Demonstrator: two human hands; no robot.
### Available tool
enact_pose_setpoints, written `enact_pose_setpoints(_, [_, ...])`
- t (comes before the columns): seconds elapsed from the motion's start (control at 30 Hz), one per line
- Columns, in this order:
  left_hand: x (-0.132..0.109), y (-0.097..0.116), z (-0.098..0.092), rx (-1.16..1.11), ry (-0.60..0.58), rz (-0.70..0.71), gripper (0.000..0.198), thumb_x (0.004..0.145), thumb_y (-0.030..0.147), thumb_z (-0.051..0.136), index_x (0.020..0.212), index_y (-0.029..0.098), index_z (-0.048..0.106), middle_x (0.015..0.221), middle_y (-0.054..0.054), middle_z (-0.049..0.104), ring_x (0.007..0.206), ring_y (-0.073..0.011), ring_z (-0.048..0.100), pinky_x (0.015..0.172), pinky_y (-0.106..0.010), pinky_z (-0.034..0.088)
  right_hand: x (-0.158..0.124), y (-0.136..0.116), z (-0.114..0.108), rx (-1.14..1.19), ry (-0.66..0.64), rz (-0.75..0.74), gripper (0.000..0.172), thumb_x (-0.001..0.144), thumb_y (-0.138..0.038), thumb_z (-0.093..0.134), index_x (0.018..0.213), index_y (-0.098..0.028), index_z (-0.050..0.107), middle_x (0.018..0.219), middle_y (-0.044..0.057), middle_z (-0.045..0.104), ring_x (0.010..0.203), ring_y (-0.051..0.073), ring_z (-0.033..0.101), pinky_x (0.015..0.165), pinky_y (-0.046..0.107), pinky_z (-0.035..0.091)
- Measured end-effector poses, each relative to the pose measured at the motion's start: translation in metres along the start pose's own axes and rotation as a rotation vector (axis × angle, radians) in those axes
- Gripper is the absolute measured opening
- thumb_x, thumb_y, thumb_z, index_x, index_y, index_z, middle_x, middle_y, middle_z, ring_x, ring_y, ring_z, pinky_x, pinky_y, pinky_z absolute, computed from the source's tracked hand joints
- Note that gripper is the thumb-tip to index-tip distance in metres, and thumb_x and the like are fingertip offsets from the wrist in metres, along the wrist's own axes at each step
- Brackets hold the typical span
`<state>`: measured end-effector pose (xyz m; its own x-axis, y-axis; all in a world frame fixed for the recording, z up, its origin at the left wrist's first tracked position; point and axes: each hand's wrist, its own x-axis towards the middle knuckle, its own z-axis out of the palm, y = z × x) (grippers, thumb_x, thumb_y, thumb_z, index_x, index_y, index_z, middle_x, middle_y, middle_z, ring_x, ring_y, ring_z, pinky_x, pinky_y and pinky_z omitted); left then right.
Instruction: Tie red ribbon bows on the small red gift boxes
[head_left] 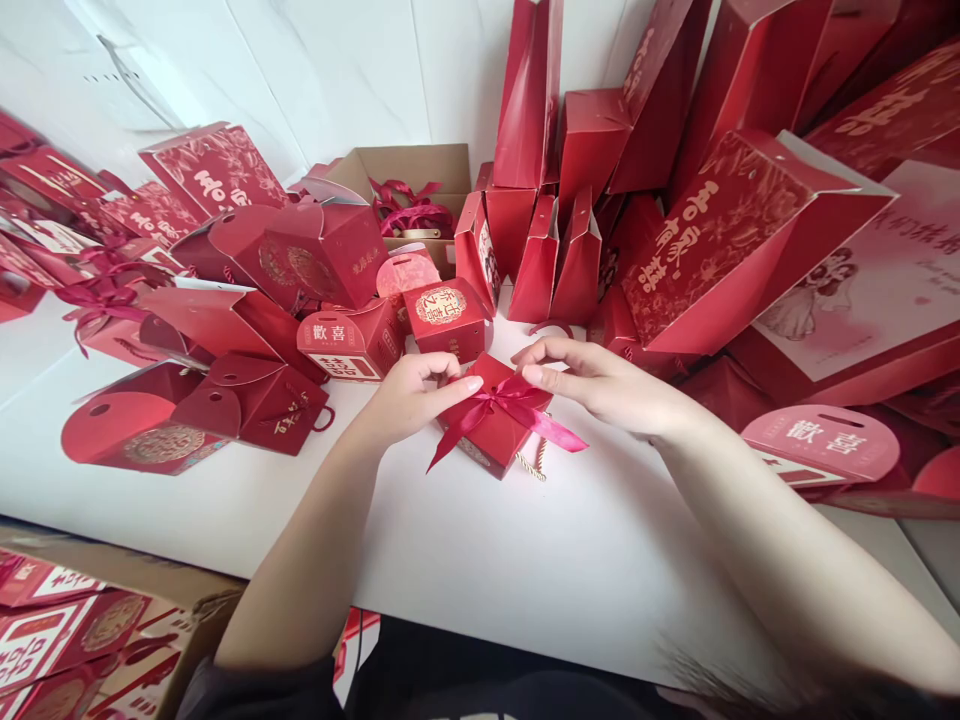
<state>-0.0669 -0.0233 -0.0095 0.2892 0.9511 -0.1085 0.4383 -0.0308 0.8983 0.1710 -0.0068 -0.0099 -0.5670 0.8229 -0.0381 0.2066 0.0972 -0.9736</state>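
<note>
A small red gift box (pixel 487 445) stands on the white table in front of me, with a magenta ribbon bow (pixel 499 400) tied on its top. The bow's two tails hang over the near side, and a twisted gold cord handle (pixel 534 462) lies beside the box. At the bow's left loop, my left hand (pixel 412 395) is closed, thumb on top and fingers curled behind. My right hand (pixel 592 385) is at the opposite loop, its thumb and bent fingers closing around the ribbon's edge. Part of each grip is hidden by the fingers.
Several finished-looking red gift boxes (pixel 277 405) crowd the left and back of the white table (pixel 465 560). A cardboard box (pixel 412 165) with loose ribbon stands behind. Tall red bags (pixel 697 250) lean at the right. Below left, a carton (pixel 202 610) holds more boxes.
</note>
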Motion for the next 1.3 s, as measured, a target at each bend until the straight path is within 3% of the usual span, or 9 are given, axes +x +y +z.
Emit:
enact_pose_setpoints(0.13, [-0.007, 0.007, -0.005, 0.067, 0.178, 0.05, 0.025, 0.083, 0.043, 0.063, 0.081, 0.018, 0.057, 0.077, 0.002, 0.056, 0.07, -0.0114, 0.05, 0.064, -0.023, 0.04, 0.001, 0.002, 0.004, 0.079, -0.123, 0.002, 0.03, 0.086, -0.049, 0.062, 0.095, -0.021, 0.066, 0.114, 0.005, 0.064, 0.096, 0.02, 0.059, 0.086, 0.034, 0.046])
enact_pose_setpoints(0.23, [-0.026, 0.013, -0.015, 0.314, 0.309, -0.04, 0.039, 0.085, 0.051, 0.059, 0.064, 0.017, 0.058, 0.064, 0.001, 0.056, 0.061, -0.0124, 0.049, 0.057, -0.025, 0.035, 0.001, 0.002, 0.002, 0.074, -0.146, -0.008, 0.032, 0.086, -0.052, 0.061, 0.084, -0.02, 0.066, 0.112, 0.005, 0.066, 0.095, 0.02, 0.059, 0.088, 0.033, 0.045])
enact_pose_setpoints(0.3, [-0.042, 0.013, -0.019, 0.402, 0.24, -0.166, 0.046, 0.083, 0.054, 0.059, 0.056, 0.017, 0.061, 0.055, 0.0, 0.058, 0.055, -0.0135, 0.051, 0.053, -0.026, 0.034, 0.002, 0.001, 0.002, 0.069, -0.151, -0.029, 0.035, 0.086, -0.054, 0.06, 0.081, -0.02, 0.065, 0.106, 0.004, 0.067, 0.094, 0.02, 0.059, 0.088, 0.033, 0.044])
enact_pose_setpoints(0.37, [-0.055, 0.007, -0.014, 0.324, 0.166, -0.256, 0.048, 0.085, 0.057, 0.055, 0.058, 0.018, 0.066, 0.061, -0.002, 0.065, 0.06, -0.0162, 0.059, 0.054, -0.026, 0.037, 0.004, 0.002, 0.003, 0.064, -0.163, -0.043, 0.035, 0.087, -0.054, 0.059, 0.08, -0.02, 0.064, 0.101, 0.004, 0.067, 0.094, 0.02, 0.059, 0.088, 0.033, 0.044])
enact_pose_setpoints(0.57, [-0.065, -0.018, 0.028, -0.379, -0.023, -0.467, 0.049, 0.085, 0.06, 0.054, 0.072, 0.017, 0.07, 0.074, -0.008, 0.074, 0.058, -0.0164, 0.067, 0.051, -0.023, 0.045, 0.006, 0.006, 0.007, 0.054, -0.17, -0.024, 0.033, 0.086, -0.051, 0.062, 0.078, -0.019, 0.062, 0.103, 0.004, 0.067, 0.095, 0.02, 0.059, 0.088, 0.032, 0.044])
enact_pose_setpoints(0.73, [-0.065, -0.022, 0.043, -0.649, 0.015, -0.374, 0.037, 0.084, 0.048, 0.064, 0.065, 0.016, 0.065, 0.082, -0.006, 0.075, 0.074, -0.0153, 0.071, 0.063, -0.02, 0.05, 0.004, 0.007, 0.004, 0.08, -0.189, -0.049, 0.032, 0.088, -0.049, 0.061, 0.078, -0.018, 0.061, 0.102, 0.003, 0.066, 0.088, 0.017, 0.058, 0.084, 0.03, 0.044])
enact_pose_setpoints(0.97, [-0.066, -0.023, 0.039, -0.598, 0.021, -0.321, 0.034, 0.086, 0.043, 0.063, 0.065, 0.016, 0.063, 0.083, -0.007, 0.075, 0.077, -0.0163, 0.07, 0.069, -0.024, 0.051, 0.005, 0.012, -0.002, 0.098, -0.229, 0.061, 0.037, 0.087, -0.056, 0.058, 0.086, -0.02, 0.064, 0.082, 0.003, 0.066, 0.073, 0.017, 0.058, 0.076, 0.033, 0.047])
enact_pose_setpoints(1.13, [-0.065, -0.024, 0.039, -0.574, 0.025, -0.309, 0.035, 0.085, 0.043, 0.063, 0.063, 0.016, 0.06, 0.082, -0.007, 0.074, 0.078, -0.0178, 0.071, 0.072, -0.027, 0.053, 0.006, 0.014, -0.002, 0.111, -0.238, 0.039, 0.037, 0.087, -0.057, 0.058, 0.086, -0.02, 0.065, 0.093, 0.004, 0.067, 0.073, 0.016, 0.057, 0.077, 0.033, 0.047])
enact_pose_setpoints(1.3, [-0.066, -0.024, 0.037, -0.59, 0.03, -0.291, 0.035, 0.086, 0.039, 0.063, 0.061, 0.016, 0.058, 0.079, -0.006, 0.073, 0.079, -0.0169, 0.07, 0.073, -0.026, 0.053, 0.005, 0.014, -0.001, 0.088, -0.225, 0.058, 0.034, 0.089, -0.054, 0.057, 0.089, -0.021, 0.064, 0.09, 0.004, 0.066, 0.074, 0.017, 0.058, 0.075, 0.033, 0.047])
